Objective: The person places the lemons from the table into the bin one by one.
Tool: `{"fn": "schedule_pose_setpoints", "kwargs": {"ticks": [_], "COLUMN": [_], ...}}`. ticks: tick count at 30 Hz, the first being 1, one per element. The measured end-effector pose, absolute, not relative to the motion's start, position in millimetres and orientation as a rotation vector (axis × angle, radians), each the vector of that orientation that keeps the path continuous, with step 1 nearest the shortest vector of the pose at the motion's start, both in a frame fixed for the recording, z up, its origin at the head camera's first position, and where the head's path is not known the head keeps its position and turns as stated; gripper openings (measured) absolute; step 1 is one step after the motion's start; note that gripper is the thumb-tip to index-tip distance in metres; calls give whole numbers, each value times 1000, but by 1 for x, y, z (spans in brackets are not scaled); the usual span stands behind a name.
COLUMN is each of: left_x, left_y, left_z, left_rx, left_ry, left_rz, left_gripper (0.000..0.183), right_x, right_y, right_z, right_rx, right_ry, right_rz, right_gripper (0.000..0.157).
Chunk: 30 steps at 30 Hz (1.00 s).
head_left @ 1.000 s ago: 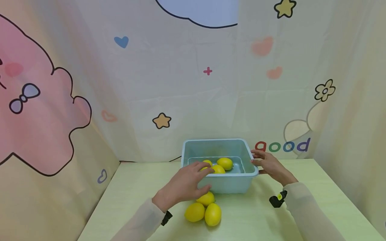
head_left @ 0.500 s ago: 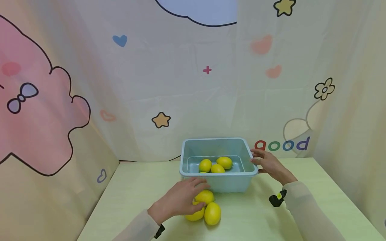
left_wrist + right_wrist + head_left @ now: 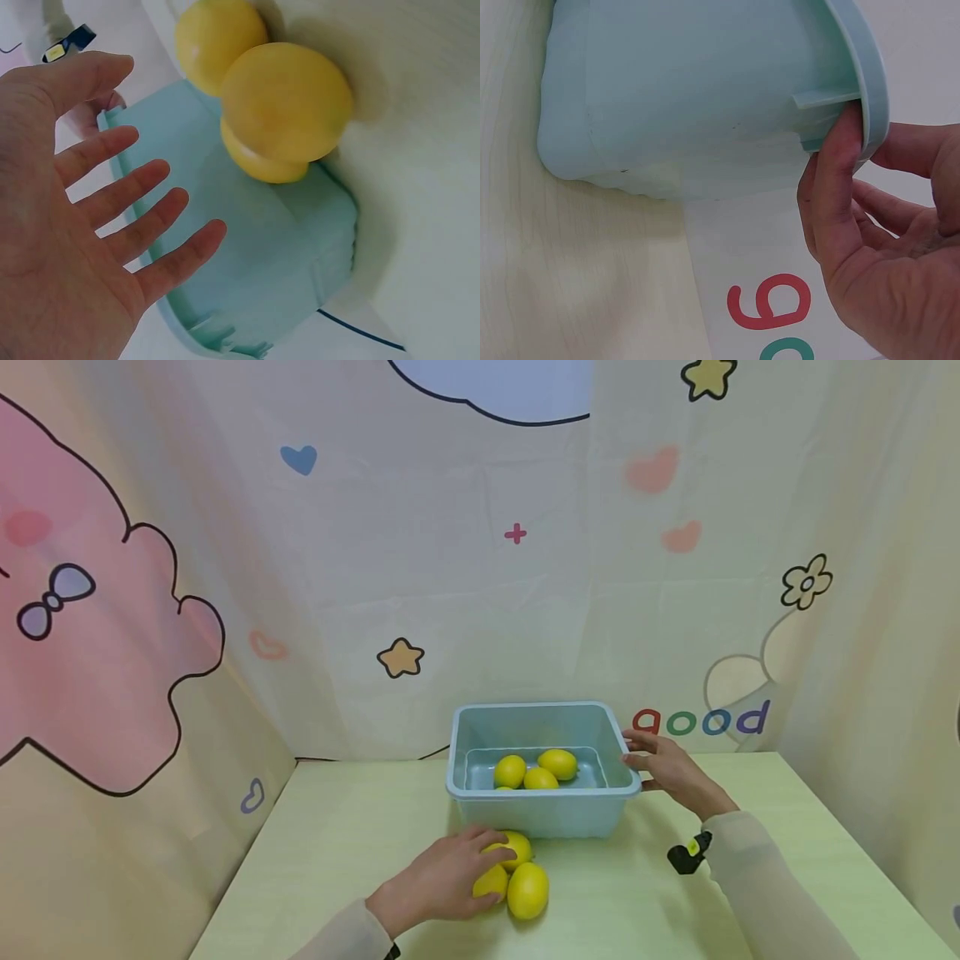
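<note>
Three yellow lemons sit close together on the table in front of a light blue plastic basin (image 3: 542,818): a right one (image 3: 528,892), a left one (image 3: 491,885) and a back one (image 3: 517,846). Over the left and back lemons is my left hand (image 3: 435,878), covering part of both. The left wrist view shows its fingers (image 3: 154,214) spread and relaxed, with a gap to the lemon (image 3: 289,101). My right hand (image 3: 675,774) pinches the basin's right rim (image 3: 874,82), a finger hooked beneath and the thumb on the other side. Several lemons (image 3: 558,765) lie inside the basin.
A pale wood-look table (image 3: 360,810) carries the basin near its back edge. Behind it hangs a printed curtain (image 3: 465,593) with hearts, stars and the word "good". A dark cable (image 3: 435,752) shows at the back edge, left of the basin.
My left hand has moved from over the basin's front rim down and toward me, to the lemons on the table. The right hand stays at the basin's rim.
</note>
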<state>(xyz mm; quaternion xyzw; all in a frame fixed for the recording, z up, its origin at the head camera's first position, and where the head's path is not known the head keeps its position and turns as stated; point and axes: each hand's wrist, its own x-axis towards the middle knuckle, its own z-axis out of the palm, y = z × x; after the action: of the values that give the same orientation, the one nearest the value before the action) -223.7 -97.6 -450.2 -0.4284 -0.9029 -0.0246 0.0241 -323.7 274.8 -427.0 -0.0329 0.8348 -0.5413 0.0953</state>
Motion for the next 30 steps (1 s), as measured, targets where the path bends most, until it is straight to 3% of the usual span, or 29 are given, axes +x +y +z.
{"fn": "schedule_pose_setpoints", "kwargs": {"ticks": [30], "left_x": [-230], "left_y": [-103], "left_z": [-493], "left_rx": [-1306], "left_ry": [-2998], "left_rz": [-215], "left_gripper": [47], "right_x": [-325], "right_y": [277], "right_z": [-429], "right_rx": [-114], "right_ry": [2462], "right_rz": [-1629], "right_gripper": [64]}}
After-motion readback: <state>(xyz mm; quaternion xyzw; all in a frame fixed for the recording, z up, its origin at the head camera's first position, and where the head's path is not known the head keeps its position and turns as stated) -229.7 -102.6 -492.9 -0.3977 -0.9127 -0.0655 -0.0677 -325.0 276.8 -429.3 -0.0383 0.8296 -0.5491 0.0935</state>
